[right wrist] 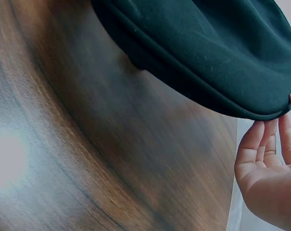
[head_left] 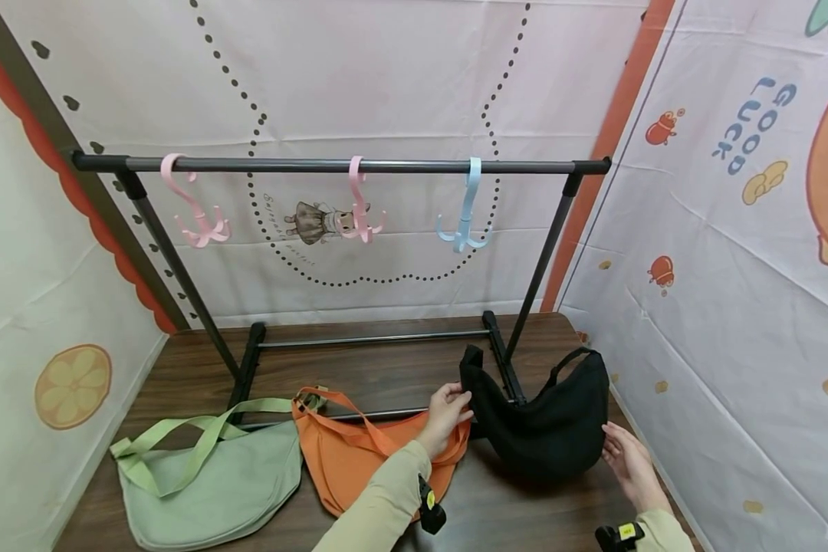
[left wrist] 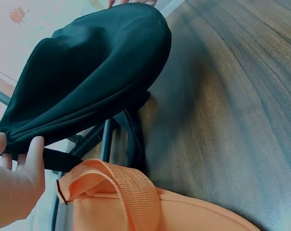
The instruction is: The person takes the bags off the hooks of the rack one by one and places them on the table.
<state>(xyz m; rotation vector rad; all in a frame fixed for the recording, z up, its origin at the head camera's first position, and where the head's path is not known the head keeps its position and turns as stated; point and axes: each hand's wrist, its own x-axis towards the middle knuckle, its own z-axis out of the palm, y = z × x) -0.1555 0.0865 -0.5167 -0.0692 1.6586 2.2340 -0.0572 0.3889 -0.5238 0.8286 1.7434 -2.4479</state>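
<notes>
A black shoulder bag [head_left: 545, 422] is held up between both hands at the right of the table, its strap loop showing at the upper right. My left hand [head_left: 447, 418] pinches its left end; in the left wrist view the thumb and fingers [left wrist: 35, 156] grip the seam there. My right hand [head_left: 631, 464] pinches the lower right edge, thumb on one side and fingers on the other, as the right wrist view shows with the bag's rounded corner [right wrist: 261, 103]. Below the bag, the tabletop [right wrist: 136, 144] shows its shadow.
An orange bag [head_left: 338, 452] lies under my left forearm, and a light green bag [head_left: 214, 491] lies farther left. Behind them stands a black rack [head_left: 414, 166] with two pink hooks [head_left: 360, 207] and a blue hook [head_left: 465, 207] on its bar. Printed cloth [head_left: 717, 307] walls the sides.
</notes>
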